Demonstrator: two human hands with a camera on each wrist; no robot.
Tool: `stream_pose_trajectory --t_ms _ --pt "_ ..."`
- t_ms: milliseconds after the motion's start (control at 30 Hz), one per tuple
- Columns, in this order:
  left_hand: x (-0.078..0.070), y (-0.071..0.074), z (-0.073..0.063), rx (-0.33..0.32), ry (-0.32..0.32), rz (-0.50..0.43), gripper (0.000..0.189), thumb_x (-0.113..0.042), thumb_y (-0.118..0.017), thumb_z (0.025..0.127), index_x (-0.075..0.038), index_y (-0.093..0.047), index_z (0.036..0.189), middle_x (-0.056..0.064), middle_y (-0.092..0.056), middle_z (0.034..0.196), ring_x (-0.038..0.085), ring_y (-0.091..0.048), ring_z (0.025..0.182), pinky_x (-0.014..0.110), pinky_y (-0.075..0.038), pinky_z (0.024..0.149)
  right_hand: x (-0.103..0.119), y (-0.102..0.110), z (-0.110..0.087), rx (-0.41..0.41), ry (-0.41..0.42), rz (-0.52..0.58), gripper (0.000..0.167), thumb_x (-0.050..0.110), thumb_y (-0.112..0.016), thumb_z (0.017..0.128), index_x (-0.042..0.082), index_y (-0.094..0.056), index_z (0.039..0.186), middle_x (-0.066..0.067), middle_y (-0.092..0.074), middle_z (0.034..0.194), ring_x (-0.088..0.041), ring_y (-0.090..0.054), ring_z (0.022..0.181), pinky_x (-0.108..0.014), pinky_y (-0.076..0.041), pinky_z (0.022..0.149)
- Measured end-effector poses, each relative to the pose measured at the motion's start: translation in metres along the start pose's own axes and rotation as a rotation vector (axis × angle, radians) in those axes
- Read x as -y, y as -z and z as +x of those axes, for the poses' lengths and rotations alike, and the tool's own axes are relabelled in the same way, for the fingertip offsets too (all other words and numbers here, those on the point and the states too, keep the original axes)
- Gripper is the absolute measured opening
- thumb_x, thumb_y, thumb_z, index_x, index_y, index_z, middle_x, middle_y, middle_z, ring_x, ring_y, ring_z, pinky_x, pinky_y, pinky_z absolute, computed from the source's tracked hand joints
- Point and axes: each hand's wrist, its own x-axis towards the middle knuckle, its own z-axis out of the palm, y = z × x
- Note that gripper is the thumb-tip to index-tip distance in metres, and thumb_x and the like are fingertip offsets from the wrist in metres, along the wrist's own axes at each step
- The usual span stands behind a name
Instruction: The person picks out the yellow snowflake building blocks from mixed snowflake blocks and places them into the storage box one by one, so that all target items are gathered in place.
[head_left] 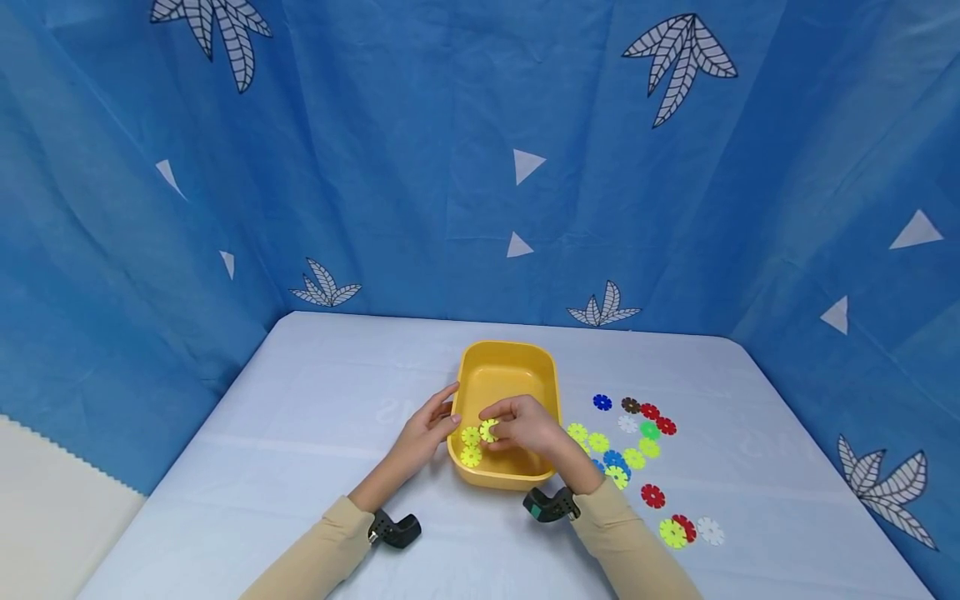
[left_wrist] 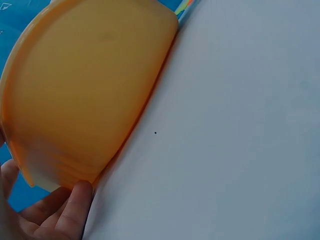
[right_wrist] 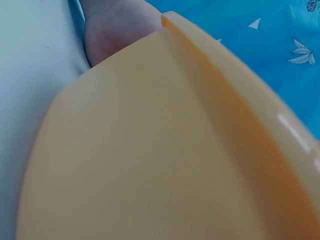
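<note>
A yellow plastic basin (head_left: 517, 354) stands on the white table. My left hand (head_left: 422, 433) holds its left side, thumb at the rim and fingers (left_wrist: 75, 205) against the outer wall. Over the inside of the basin, my right hand (head_left: 528, 429) pinches a yellow-green notched plastic disc (head_left: 488, 430), a snowflake-type building piece. Two similar yellow-green discs (head_left: 470, 457) lie in the near left part of the basin. In the right wrist view, the basin's wall (right_wrist: 125, 140) fills most of the picture and hides the right fingers; the left hand (right_wrist: 117, 32) shows behind it.
Loose notched discs lie right of the basin: yellow-green ones (head_left: 598, 442), blue (head_left: 602, 402), brown (head_left: 631, 405), red (head_left: 652, 496), green (head_left: 649, 430) and white (head_left: 710, 531), some overlapping. A blue patterned curtain (head_left: 480, 167) hangs behind the table (head_left: 322, 375).
</note>
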Motion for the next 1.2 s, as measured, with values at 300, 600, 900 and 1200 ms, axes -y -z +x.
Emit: stream_pose_trajectory --t_ms 300,600,900,1200 --pt "0.0004 0.0002 -0.0008 0.010 0.002 -0.004 0.058 -0.021 -0.059 0.103 -0.021 -0.039 0.158 0.022 -0.054 0.148 0.038 -0.057 0.134 0.043 -0.059 0.100 -0.0052 -0.0026 0.0007 -0.020 -0.014 -0.061 0.023 -0.005 -0.063 0.094 -0.004 -0.072 0.115 -0.013 -0.070 0.097 -0.019 -0.076 0.078 -0.031 -0.065 0.075" --pt "0.0017 0.0003 -0.0001 0.013 -0.003 -0.007 0.058 -0.022 -0.059 0.103 -0.022 -0.039 0.158 0.021 -0.054 0.149 0.038 -0.056 0.135 0.043 -0.059 0.101 -0.0064 -0.0053 -0.0006 -0.027 -0.014 -0.160 0.020 -0.005 -0.062 0.093 -0.001 -0.074 0.109 -0.011 -0.071 0.097 -0.016 -0.070 0.066 -0.029 -0.064 0.070" --pt "0.0013 0.0000 0.0001 0.006 -0.001 -0.008 0.059 -0.022 -0.060 0.102 -0.022 -0.040 0.157 0.020 -0.055 0.147 0.036 -0.058 0.133 0.043 -0.059 0.100 -0.0055 -0.0082 -0.0030 -0.060 -0.022 -0.258 0.018 -0.003 -0.065 0.092 0.003 -0.077 0.105 -0.009 -0.070 0.095 -0.017 -0.063 0.064 -0.026 -0.061 0.065" --pt "0.0012 0.0001 -0.0002 0.003 -0.007 -0.008 0.059 -0.022 -0.060 0.102 -0.023 -0.040 0.157 0.020 -0.055 0.148 0.036 -0.058 0.134 0.043 -0.059 0.099 -0.0038 -0.0094 -0.0047 -0.068 -0.004 -0.307 0.012 0.001 -0.069 0.094 0.003 -0.077 0.102 -0.007 -0.070 0.083 -0.018 -0.059 0.065 -0.024 -0.056 0.062"
